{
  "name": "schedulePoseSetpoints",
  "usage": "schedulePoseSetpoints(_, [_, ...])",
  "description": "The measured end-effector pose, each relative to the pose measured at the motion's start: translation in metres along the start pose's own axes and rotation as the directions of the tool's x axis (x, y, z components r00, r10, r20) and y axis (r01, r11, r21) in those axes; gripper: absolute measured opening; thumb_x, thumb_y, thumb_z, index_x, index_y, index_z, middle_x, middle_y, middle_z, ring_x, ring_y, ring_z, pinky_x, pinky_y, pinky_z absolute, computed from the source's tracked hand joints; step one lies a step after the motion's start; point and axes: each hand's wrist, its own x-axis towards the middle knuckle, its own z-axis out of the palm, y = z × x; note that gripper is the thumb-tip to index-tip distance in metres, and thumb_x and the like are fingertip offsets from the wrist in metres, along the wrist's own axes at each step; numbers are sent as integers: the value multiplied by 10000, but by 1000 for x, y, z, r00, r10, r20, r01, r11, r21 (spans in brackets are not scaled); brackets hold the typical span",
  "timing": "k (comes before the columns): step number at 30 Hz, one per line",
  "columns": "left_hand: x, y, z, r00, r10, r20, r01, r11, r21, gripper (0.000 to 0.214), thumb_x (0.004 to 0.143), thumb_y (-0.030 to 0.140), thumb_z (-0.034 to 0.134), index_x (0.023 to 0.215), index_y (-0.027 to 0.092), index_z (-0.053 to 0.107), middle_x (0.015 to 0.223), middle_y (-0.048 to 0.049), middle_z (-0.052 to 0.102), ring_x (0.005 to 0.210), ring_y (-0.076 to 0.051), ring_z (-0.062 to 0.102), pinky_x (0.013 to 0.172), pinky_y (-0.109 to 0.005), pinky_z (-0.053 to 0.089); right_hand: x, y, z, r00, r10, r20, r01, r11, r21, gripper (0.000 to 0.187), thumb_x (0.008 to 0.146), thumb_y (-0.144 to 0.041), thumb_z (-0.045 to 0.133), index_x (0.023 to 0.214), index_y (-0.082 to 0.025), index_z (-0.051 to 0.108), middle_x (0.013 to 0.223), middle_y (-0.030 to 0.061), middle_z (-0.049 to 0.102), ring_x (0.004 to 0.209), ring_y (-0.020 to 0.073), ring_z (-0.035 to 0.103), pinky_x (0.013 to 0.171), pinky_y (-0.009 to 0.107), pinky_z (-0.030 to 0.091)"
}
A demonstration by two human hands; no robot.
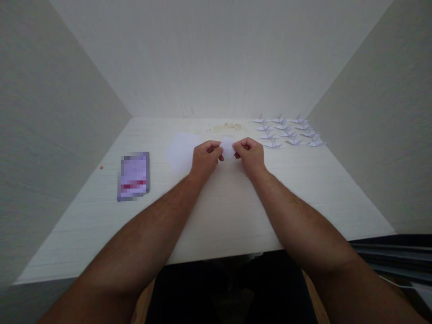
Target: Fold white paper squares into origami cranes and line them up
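**A:** Start at the near edge. What comes first?

**B:** Both bare forearms cross the near edge of the surface (219, 216) and meet around its middle. The left hand (204, 157) and right hand (249, 154) face each other, knuckles up.

**A:** And each grip?

**B:** Narrow, fingers curled in. Each pinches one side of a small white paper (227, 146), which sits between the two hands just above the surface, middle of the width and past the halfway line. Held from both sides like that, it probably stays taut and steady — I can't tell whether it is already creased.

**A:** What lies to the sides?

**B:** Toward the left edge there is a purple packet (134, 175), its print blurred out, with a red speck (101, 167) nearer that edge. Just beside the left hand a flat sheet (180, 150) lies loose, within easy reach, I'd say.

**A:** Farther back?

**B:** In the far right corner, paper cranes (288, 130) stand in neat rows, set well apart from the hands — out of the way, by the look of it. A faint brownish stain (226, 127) marks the far edge, where plain pale walls close in on three sides.
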Motion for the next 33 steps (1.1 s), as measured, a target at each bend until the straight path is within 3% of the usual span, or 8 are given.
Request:
schedulePoseSetpoints(3, [1, -1, 0, 1000, -14, -3, 14, 1000, 10, 88, 734, 200, 654, 776, 145, 710, 533, 6, 631, 425, -79, 495, 434, -203, 377, 0, 0, -1, 999, -22, 23, 22, 1000, 2, 181, 749, -356, 705, 702, -196, 635, 539, -35, 599, 502, 98, 527, 503, 235, 415])
schedulePoseSetpoints(10, [0, 4, 4, 995, -75, -59, 66, 988, -142, 117, 695, 176, 673, 806, 138, 668, 621, -21, 692, 534, -130, 657, 501, -219, 496, -1, 2, 2, 999, -14, 41, 10, 994, 109, 262, 761, -436, 705, 844, -188, 702, 530, -49, 582, 473, 92, 502, 484, 242, 403])
schedulePoseSetpoints(16, [-1, 4, 4, 997, -66, -38, 61, 991, -121, 153, 701, 200, 689, 838, 134, 699, 640, -24, 702, 564, -138, 676, 514, -225, 501, 3, 8, 2, 999, -22, 32, 17, 988, 154, 252, 746, -373, 692, 929, -199, 691, 549, -54, 595, 490, 105, 523, 506, 256, 442])
schedulePoseSetpoints(23, [-2, 3, 1, 1000, 4, -29, -3, 1000, 28, 243, 729, 221, 701, 949, 155, 780, 606, 12, 663, 533, -99, 573, 502, -224, 439, 4, 12, 1, 971, -240, -21, 237, 966, -103, 261, 770, -320, 678, 1005, -222, 733, 921, 31, 732, 758, 142, 635, 697, 311, 529])
schedulePoseSetpoints(28, [-1, -1, 0, 997, 69, -44, -67, 997, 32, 303, 698, 219, 751, 997, 178, 780, 680, 17, 670, 579, -89, 545, 567, -232, 467, 2, 10, -1, 957, -290, 27, 290, 943, -164, 285, 779, -248, 666, 1048, -245, 760, 981, 29, 748, 736, 136, 603, 740, 323, 529])
schedulePoseSetpoints(33, [0, -2, 2, 996, 47, -76, -47, 999, 1, 272, 692, 201, 751, 961, 164, 760, 643, 31, 624, 536, -82, 511, 552, -232, 448, -1, 9, -2, 949, -312, 51, 315, 926, -209, 267, 796, -226, 666, 1036, -263, 775, 983, 30, 744, 744, 143, 589, 769, 330, 527])
